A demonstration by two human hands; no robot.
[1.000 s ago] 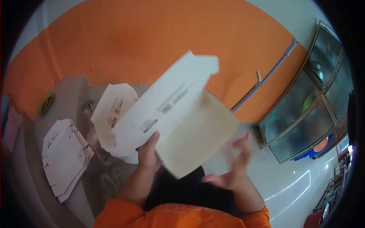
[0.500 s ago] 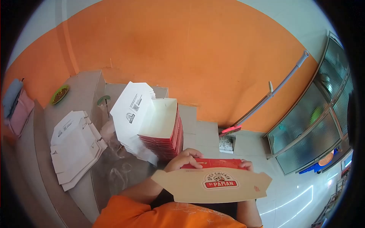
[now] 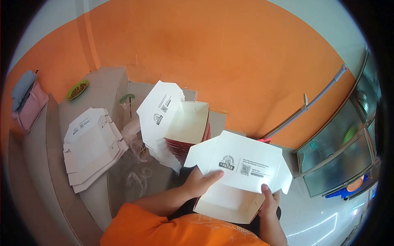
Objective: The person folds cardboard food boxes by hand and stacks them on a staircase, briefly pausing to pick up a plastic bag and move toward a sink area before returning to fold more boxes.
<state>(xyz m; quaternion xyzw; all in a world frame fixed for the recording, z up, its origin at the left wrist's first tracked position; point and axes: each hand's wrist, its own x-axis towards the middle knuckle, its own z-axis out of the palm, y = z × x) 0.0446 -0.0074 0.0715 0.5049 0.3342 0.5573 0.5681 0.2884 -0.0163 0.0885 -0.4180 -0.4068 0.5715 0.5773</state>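
Note:
A folded cardboard food box (image 3: pixel 232 201) is held over my lap, its white inside facing up and its printed lid (image 3: pixel 246 158) raised away from me. My left hand (image 3: pixel 201 182) grips the near left side, thumb on the lid's inner face. On the right side my right hand (image 3: pixel 269 201) is closed round the box, thumb up at the lid's lower edge. Ahead and to the left of the box stands a stack of nested boxes (image 3: pixel 186 123) with red outsides and lids open to the left.
Flat unfolded box blanks (image 3: pixel 92 151) lie on the step at the left, beside crumpled clear plastic (image 3: pixel 133 180). A green dish of food (image 3: pixel 77 90) and a pink bag (image 3: pixel 33 104) are farther back. A long handle (image 3: pixel 305 102) leans against the orange wall at right.
The box has been turned so its white inside and inner lid face me, where its brown printed lid and red side showed before. The view has shifted slightly right and down.

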